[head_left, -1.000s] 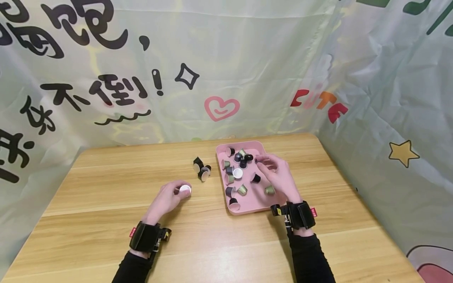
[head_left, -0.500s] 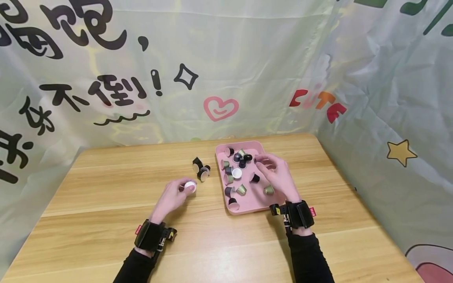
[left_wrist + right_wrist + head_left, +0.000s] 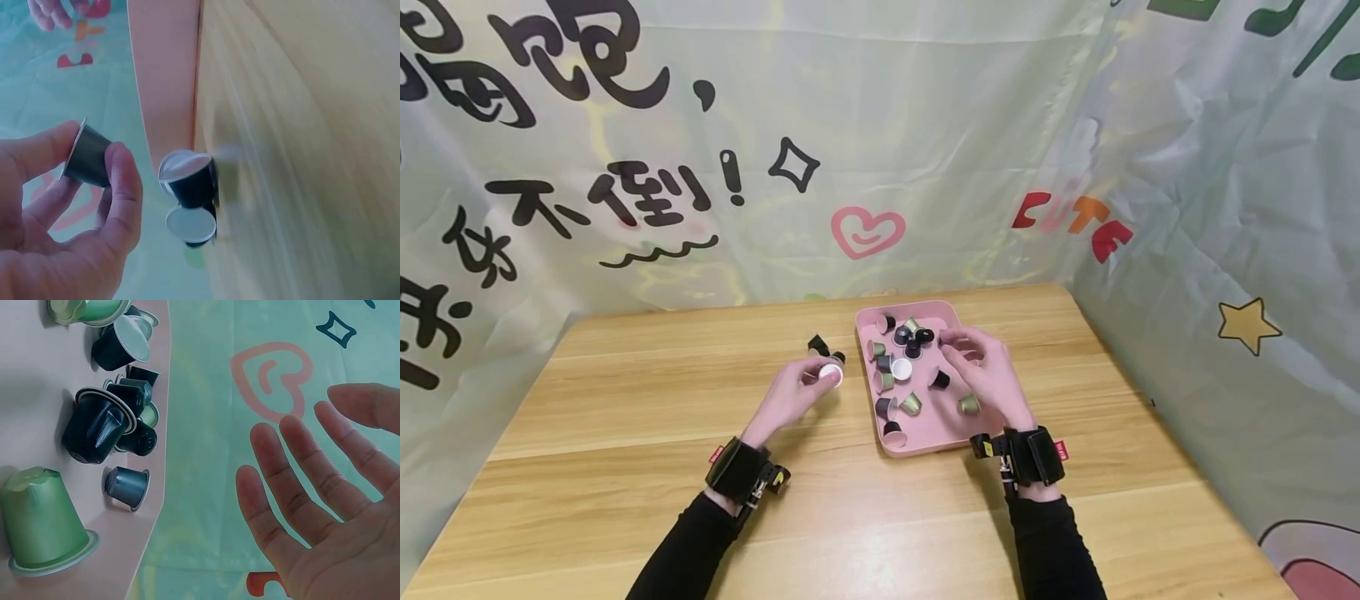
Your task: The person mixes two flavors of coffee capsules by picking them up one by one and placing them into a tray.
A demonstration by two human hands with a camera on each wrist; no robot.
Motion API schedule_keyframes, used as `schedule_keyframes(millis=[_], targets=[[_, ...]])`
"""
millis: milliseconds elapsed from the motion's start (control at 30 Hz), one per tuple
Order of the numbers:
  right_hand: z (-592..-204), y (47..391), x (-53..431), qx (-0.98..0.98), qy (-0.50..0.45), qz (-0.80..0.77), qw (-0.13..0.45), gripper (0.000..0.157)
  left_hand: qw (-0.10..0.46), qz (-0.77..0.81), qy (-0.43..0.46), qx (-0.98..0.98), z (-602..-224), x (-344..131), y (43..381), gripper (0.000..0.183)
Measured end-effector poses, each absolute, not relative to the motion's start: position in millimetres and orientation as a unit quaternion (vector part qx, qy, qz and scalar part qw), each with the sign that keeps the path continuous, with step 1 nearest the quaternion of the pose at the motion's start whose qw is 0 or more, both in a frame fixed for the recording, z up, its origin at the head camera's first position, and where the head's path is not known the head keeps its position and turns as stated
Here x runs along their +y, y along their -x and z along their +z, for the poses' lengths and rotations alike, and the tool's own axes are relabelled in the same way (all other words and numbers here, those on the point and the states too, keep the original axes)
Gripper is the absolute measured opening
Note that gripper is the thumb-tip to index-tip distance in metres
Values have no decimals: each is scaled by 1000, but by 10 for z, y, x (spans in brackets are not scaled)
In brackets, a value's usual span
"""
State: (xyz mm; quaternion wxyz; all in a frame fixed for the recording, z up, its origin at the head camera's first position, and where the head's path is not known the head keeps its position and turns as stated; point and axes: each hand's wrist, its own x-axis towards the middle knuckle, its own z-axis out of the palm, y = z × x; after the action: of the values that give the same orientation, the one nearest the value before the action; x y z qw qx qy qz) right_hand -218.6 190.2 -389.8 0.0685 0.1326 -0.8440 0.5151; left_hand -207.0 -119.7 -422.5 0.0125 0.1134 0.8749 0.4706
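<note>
My left hand (image 3: 792, 392) pinches a dark coffee capsule (image 3: 90, 156) between thumb and fingers; its white lid faces up in the head view. Just beyond that hand, a small group of black coffee capsules (image 3: 192, 187) lies on the table, partly hidden by the hand in the head view. Over the right side of a pink tray (image 3: 936, 429) hovers my right hand (image 3: 988, 375). Its fingers (image 3: 300, 503) are spread and loosely bent, with nothing in them. Inside the tray lie several capsules, among them a green one (image 3: 44, 519), a black one (image 3: 94, 428) and a white-lidded one (image 3: 901, 369).
The tray stands on a wooden table (image 3: 625, 433), right of the loose capsules. A printed cloth (image 3: 925, 125) hangs behind the table and along its right side. Each wrist wears a black strap (image 3: 737, 471) with a small camera.
My left hand has moved right and away from me with the capsule, from bare table to the loose capsules, now covering part of them. The right hand has stayed over the tray.
</note>
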Motion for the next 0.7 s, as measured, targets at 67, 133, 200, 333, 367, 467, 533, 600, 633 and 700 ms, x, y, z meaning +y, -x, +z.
schedule_keyframes(millis=[67, 133, 200, 333, 367, 467, 533, 600, 633, 700], targets=[[-3902, 2188, 1903, -843, -133, 516, 69, 31, 13, 475, -117, 872, -4212, -1173, 2111, 29], [-3904, 2188, 1904, -843, -133, 517, 70, 31, 12, 477, -124, 870, -4197, -1151, 2154, 31], [-3904, 2188, 1904, -843, -133, 517, 70, 31, 10, 482, -130, 867, -4174, -1125, 2203, 32], [-3901, 2189, 1903, -845, -131, 514, 67, 32, 6, 482, -138, 865, -4133, -1069, 2312, 33], [-3901, 2191, 1902, -846, -130, 513, 66, 32, 5, 478, -135, 868, -4121, -1052, 2336, 33], [-3900, 2197, 1897, -847, -128, 511, 64, 32, 7, 471, -133, 872, -4093, -1003, 2412, 32], [-3900, 2199, 1896, -847, -128, 511, 64, 32, 9, 466, -130, 875, -4075, -964, 2464, 32], [-3902, 2198, 1898, -848, -129, 511, 65, 32, 14, 466, -128, 876, -4063, -921, 2520, 33], [-3904, 2199, 1900, -848, -131, 510, 66, 32, 14, 463, -127, 877, -4058, -900, 2550, 34], [-3908, 2194, 1904, -847, -133, 510, 67, 32, 13, 455, -126, 881, -4048, -858, 2602, 35]])
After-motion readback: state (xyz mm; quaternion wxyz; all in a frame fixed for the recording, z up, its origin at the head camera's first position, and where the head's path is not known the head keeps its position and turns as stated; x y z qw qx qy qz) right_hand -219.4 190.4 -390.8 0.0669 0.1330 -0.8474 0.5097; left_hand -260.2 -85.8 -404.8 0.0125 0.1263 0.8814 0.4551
